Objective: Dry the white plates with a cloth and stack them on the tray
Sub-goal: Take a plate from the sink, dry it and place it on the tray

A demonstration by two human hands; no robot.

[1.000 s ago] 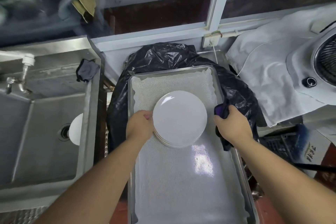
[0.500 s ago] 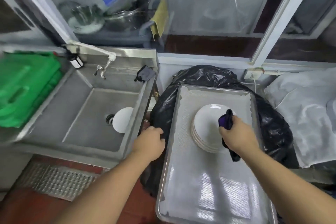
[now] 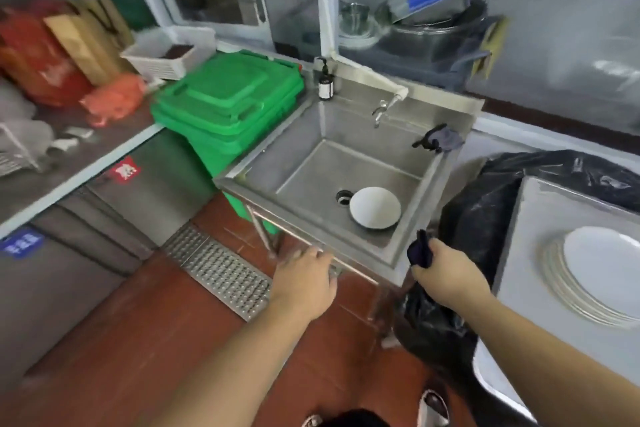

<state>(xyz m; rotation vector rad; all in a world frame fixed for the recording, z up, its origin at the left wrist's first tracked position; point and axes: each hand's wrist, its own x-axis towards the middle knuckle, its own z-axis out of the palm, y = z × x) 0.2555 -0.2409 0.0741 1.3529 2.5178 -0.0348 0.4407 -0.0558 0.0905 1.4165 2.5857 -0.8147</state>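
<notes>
So we're at the steel sink (image 3: 301,166) mid-frame, with the tray (image 3: 540,218) and its stack of dried plates (image 3: 602,270) at the right edge. One white plate (image 3: 375,207) sits in the basin by the drain. Our left hand (image 3: 304,279), fingers loose and empty, should probably grab it by the rim and lift it level. Our right hand (image 3: 441,274) grips the dark cloth (image 3: 420,251), ready to wipe.

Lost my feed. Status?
Left hand open, near sink rim. Right hand grips cloth. One plate in sink; stack on tray. Nothing blocking.
</notes>
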